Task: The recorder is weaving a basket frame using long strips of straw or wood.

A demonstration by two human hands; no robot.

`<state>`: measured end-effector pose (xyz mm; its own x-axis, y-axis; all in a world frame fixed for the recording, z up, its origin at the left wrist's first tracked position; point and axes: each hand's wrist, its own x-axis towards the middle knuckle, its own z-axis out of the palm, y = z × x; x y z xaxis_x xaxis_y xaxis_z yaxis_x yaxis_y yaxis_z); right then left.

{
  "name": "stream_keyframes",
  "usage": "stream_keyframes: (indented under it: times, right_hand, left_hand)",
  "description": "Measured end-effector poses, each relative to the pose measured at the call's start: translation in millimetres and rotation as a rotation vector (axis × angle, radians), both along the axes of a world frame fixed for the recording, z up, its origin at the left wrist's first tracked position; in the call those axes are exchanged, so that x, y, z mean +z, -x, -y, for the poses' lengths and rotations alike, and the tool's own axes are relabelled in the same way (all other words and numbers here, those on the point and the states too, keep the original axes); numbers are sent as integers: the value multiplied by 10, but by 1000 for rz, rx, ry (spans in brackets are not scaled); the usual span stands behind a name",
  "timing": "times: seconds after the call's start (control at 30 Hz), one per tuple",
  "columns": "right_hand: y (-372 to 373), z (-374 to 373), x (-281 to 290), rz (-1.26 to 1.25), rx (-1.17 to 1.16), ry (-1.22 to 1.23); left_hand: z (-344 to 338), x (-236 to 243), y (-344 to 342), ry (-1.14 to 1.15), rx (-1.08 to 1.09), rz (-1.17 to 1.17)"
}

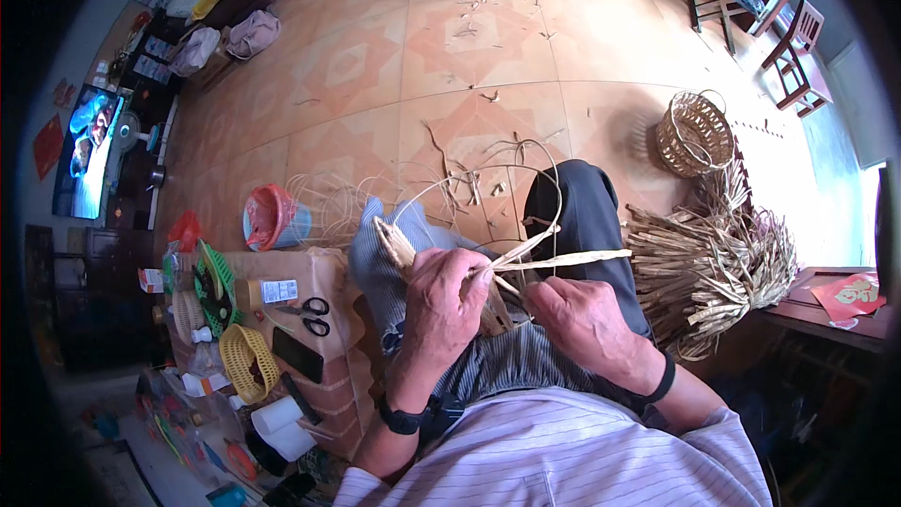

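Dried plant-fibre strands (pixel 601 256), one fanned group, above our lap (pixel 488 357): we are clamping them in our left hand (pixel 449 296) while our right hand (pixel 587 314) is apparently pinching a thin strand (pixel 510 287), probably plaiting, the next move seemingly calling for a steady pull. On the bench (pixel 349 347) at our left, black-handled scissors (pixel 317 326), a black phone (pixel 297 357) and a yellow basket (pixel 249 361) are lying; on the tiled floor (pixel 479 47), a wicker basket (pixel 693 139) is standing near a stalk bundle (pixel 704 272).
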<state>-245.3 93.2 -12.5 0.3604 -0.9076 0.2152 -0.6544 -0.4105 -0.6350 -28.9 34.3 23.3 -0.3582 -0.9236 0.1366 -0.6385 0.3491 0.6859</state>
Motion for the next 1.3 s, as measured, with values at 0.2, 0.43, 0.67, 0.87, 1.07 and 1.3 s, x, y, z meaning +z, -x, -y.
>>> stream_keyframes:
  times: [0.2,0.43,0.67,0.87,1.07,1.3]
  right_hand:
    - [-46,583,537,-6,78,220]
    - [-91,1304,51,-104,254,-75]
    - [-81,1202,-32,-87,85,138]
    - [-38,477,265,42,-95,410]
    - [-240,47,-33,23,-132,177]
    - [-269,131,-173,224,-72,-63]
  left_hand:
    - [1,-66,-29,69,-26,-24]
    - [-10,-5,-20,-30,-2,48]
    - [16,11,26,-61,-12,-29]
    - [6,19,16,46,-8,15]
    - [63,119,45,-140,-12,27]
    - [84,154,27,-228,-32,28]
